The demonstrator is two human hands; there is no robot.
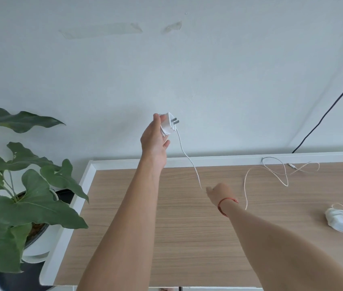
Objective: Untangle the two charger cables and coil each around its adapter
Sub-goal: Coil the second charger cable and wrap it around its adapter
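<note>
while the left hand [154, 139] holds it up in front of the pale wall [229, 70], the white two-pronged plug adapter [169, 124] sits between thumb and curled fingers, prongs pointing right, with a few turns of thin white cable [189, 160] round its body. the cable slants down to the right hand [218, 193], low over the table, and meets the thumb in a pinch; the other fingers are hidden behind the hand. beyond it the cable loops loosely across the wood-grain tabletop [145, 227] toward the far right. a second white adapter bundled in its own cable [341, 220] lies well apart on the table's right side. a red string bracelet [227, 201] circles the right wrist. a leafy green plant in a white pot [25, 198] stands left of the table, and a black cord [323, 118] runs down the wall at right.
</note>
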